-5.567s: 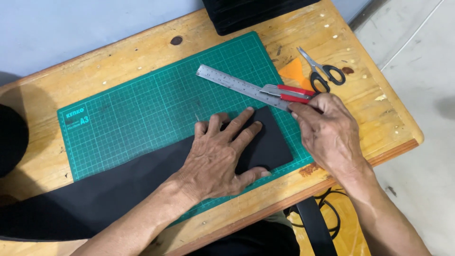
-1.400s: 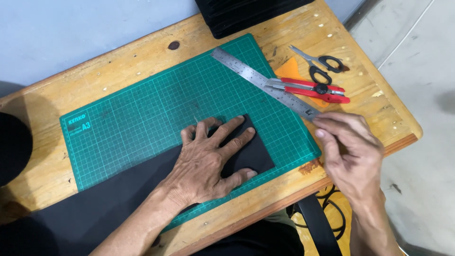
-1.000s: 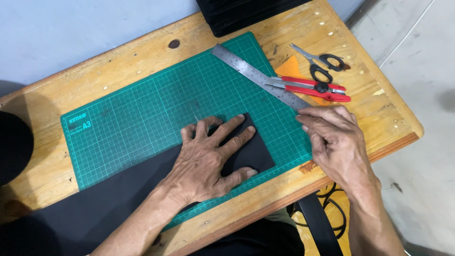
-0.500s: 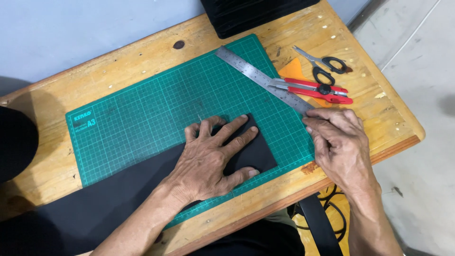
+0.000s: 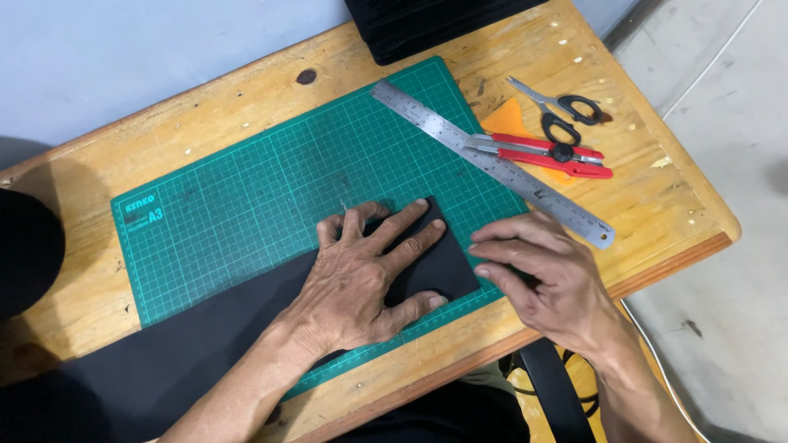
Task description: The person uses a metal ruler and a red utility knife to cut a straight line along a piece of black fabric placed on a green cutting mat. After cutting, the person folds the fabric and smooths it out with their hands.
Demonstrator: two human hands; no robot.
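Observation:
My left hand point(image 5: 365, 275) lies flat with spread fingers on the right end of a long black strip of sheet material point(image 5: 189, 344), which runs across the lower part of a green cutting mat point(image 5: 246, 189). My right hand point(image 5: 546, 283) rests at the mat's lower right corner, beside the strip's end, fingers extended toward it and holding nothing. A steel ruler point(image 5: 492, 160) lies diagonally over the mat's right edge, just above my right hand. A red utility knife point(image 5: 546, 154) lies across the ruler.
Black-handled scissors point(image 5: 558, 111) and an orange scrap point(image 5: 513, 123) lie on the wooden table point(image 5: 205, 90) near its right end. A black tray-like object point(image 5: 435, 20) sits at the far edge. The table's right edge drops to a grey floor.
My right hand let go of the red knife, which now lies on the ruler, and came down to the mat's lower right corner by the strip's end. My left hand stayed pressed on the strip.

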